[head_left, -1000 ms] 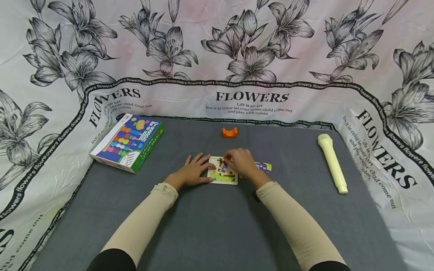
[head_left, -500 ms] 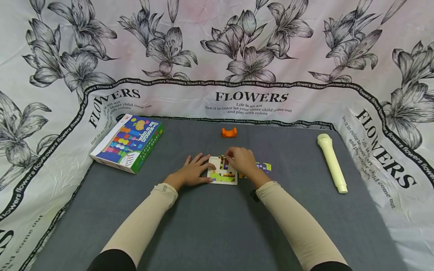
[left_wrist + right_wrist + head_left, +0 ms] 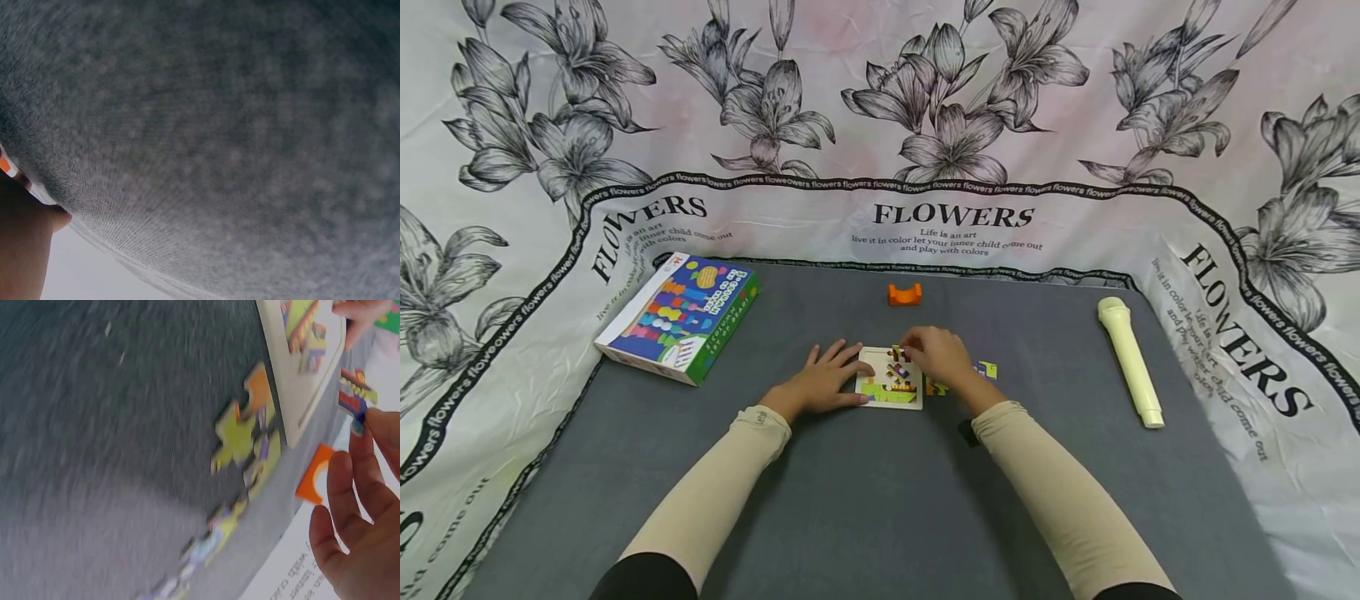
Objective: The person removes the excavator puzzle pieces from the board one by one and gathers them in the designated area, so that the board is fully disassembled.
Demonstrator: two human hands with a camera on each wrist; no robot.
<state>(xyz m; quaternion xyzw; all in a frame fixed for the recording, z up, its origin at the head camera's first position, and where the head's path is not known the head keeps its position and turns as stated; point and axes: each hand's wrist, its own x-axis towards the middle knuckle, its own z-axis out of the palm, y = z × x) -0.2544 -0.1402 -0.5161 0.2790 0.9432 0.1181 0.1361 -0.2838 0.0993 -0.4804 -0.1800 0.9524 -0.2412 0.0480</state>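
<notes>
A small jigsaw tray [image 3: 880,356] with a pale border lies on the grey table. My left hand [image 3: 820,381] rests at its left side, fingers spread, fingertips and thumb on the border. In the left wrist view only part of that hand [image 3: 25,240] shows at the lower left. Thumb and fingers of my right hand [image 3: 942,357] pinch a small jigsaw piece [image 3: 355,394], red, yellow and blue, over the tray's upper right. Green and orange pieces [image 3: 887,392] fill the tray's near part. Loose jigsaw pieces [image 3: 237,434] lie right of it, partly hidden by my right hand in the head view.
An orange notched block [image 3: 905,295] stands behind the tray. At the back left lies a blue and green toy box [image 3: 681,312]. A pale yellow stick with a wider head [image 3: 1131,362] lies to the right. Printed flower cloth [image 3: 955,215] hangs behind the table.
My right hand has shifted slightly right, turning the pinched piece over the tray. It now covers more of the loose purple piece. My left hand stays at the tray's left side.
</notes>
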